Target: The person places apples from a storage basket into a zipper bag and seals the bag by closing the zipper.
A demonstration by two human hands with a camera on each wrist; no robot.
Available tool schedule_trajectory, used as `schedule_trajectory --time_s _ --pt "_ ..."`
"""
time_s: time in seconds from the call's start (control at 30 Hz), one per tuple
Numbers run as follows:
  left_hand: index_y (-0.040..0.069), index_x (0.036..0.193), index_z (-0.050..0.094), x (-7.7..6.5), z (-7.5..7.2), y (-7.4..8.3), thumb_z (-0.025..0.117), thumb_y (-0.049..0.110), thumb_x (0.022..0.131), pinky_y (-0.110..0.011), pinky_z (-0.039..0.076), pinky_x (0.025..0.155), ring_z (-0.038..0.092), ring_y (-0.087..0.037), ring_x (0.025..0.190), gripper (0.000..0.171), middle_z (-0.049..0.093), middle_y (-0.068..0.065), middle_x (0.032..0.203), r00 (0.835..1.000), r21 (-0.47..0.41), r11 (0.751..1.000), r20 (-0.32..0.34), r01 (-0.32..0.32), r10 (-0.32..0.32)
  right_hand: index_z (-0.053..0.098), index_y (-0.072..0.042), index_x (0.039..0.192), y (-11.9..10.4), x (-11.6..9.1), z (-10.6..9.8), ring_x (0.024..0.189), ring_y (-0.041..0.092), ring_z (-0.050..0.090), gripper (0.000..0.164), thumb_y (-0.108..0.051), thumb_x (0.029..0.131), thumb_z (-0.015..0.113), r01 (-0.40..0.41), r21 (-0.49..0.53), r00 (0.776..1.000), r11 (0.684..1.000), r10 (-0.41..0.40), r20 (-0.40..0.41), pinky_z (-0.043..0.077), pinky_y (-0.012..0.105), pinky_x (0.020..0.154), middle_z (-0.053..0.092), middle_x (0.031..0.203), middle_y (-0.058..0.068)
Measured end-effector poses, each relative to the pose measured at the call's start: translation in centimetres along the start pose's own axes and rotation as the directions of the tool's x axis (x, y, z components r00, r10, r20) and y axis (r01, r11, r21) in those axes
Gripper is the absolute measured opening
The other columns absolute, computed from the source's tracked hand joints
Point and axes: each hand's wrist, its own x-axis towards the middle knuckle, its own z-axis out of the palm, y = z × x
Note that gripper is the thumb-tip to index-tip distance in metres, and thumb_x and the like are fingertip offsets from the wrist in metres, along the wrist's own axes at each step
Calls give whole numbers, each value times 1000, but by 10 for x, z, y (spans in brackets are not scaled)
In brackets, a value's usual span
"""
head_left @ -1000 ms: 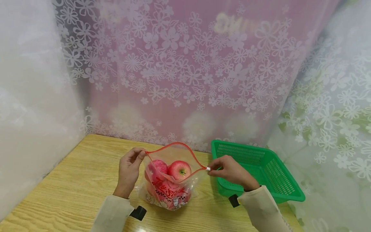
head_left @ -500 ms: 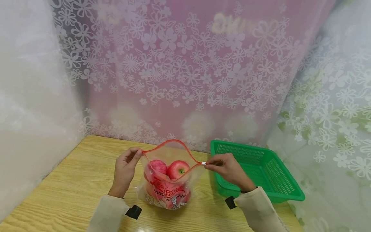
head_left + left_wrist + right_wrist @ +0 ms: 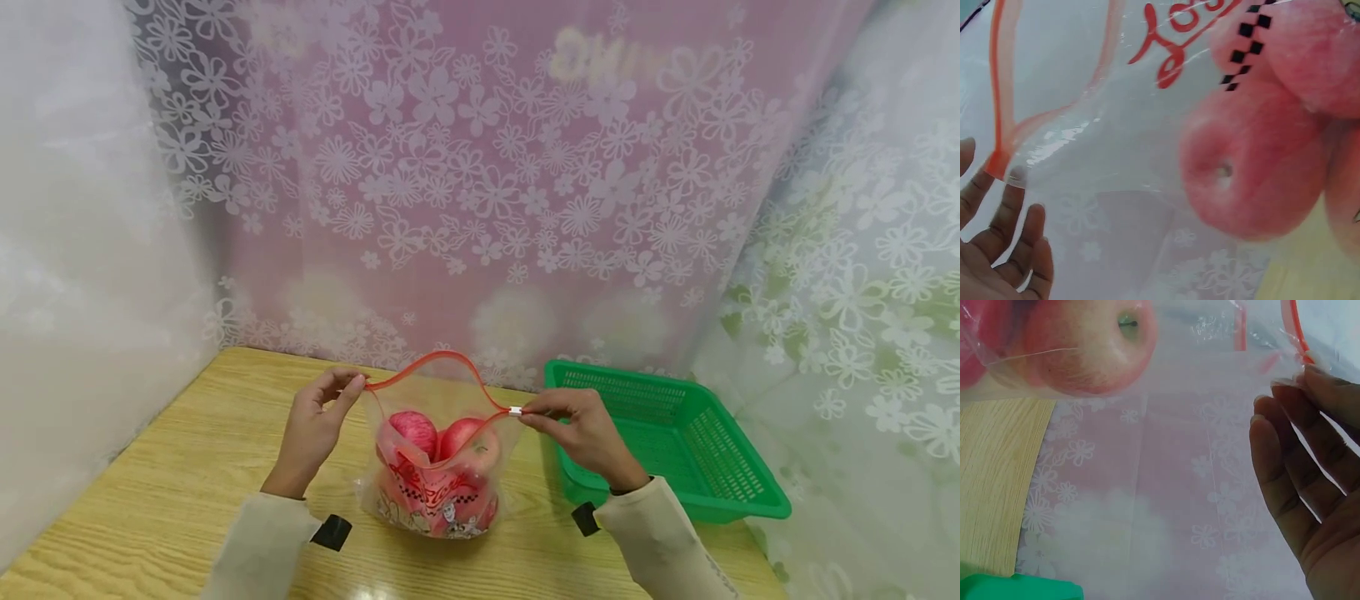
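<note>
A clear zip bag (image 3: 431, 500) with red and black print stands on the table, filled with several red apples (image 3: 412, 431). Its red-edged mouth (image 3: 444, 354) gapes wide. My left hand (image 3: 313, 425) pinches the left corner of that edge between thumb and finger; in the left wrist view the other fingers (image 3: 1005, 222) fan out beside the plastic. At the opposite corner, my right hand (image 3: 585, 429) pinches the bag by its white slider (image 3: 515, 411). Through the film in the right wrist view, an apple (image 3: 1088, 347) shows its stem; the slider is mostly hidden there by fingertips.
A green plastic basket (image 3: 738, 450) sits on the wooden table (image 3: 187, 467) just behind and right of my right hand. Pink flowered sheeting (image 3: 487, 208) hangs along the table's back edge, with pale sheets at both sides.
Both hands have shifted left and a little upward, drawing the bag's mouth with them. The slider corner has risen and come nearer the apples. The basket stays put.
</note>
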Motion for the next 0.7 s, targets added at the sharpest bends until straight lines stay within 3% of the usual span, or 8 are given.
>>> schedule_trajectory --time_s 0.1,0.17,0.3,0.37,0.47,0.6,0.7 --pt "5 115 64 5 -1 11 58 21 98 -39 43 89 54 -21 101 24 64 -10 106 997 139 989 62 -53 45 75 -7 92 1 1 0 71 10 64 11 0 86 69 35 21 999 999 -35 11 57 29 62 71 90 7" --pt "7 118 63 8 -1 22 60 24 97 -47 42 91 53 -25 107 27 63 -11 112 990 234 967 113 -104 79 75 -6 93 1 1 0 70 9 64 12 2 86 68 48 31 999 998 -49 21 58 31 61 70 90 8" --pt "10 113 65 15 4 49 63 28 95 -55 43 91 52 -30 112 26 62 -9 115 951 349 903 261 -252 164 74 -5 94 1 2 0 69 9 64 13 2 87 67 73 32 997 997 -74 36 58 31 60 70 89 8" --pt "12 110 66 19 8 65 64 29 94 -54 45 91 53 -29 111 23 63 -6 113 913 370 865 351 -338 207 74 -5 95 1 2 0 69 9 64 13 2 87 67 84 32 995 996 -85 44 57 30 60 70 89 8" --pt "16 105 66 23 18 86 66 29 93 -49 46 90 57 -25 104 18 64 -1 106 834 385 795 488 -469 256 74 -3 95 -1 3 0 69 8 64 12 2 87 67 96 25 994 995 -97 51 57 30 60 70 89 8" --pt "18 102 64 25 33 107 67 32 92 -43 46 87 57 -20 97 18 62 4 103 731 395 712 639 -580 240 73 -2 95 -2 3 0 68 7 63 11 2 86 67 123 17 991 992 -124 53 57 30 59 70 87 10" --pt "17 104 64 26 44 115 66 35 92 -44 45 91 56 -21 102 21 61 2 108 679 412 679 714 -607 173 73 -2 94 -1 4 1 67 8 63 12 4 85 68 150 17 987 989 -151 47 56 30 57 70 86 10"
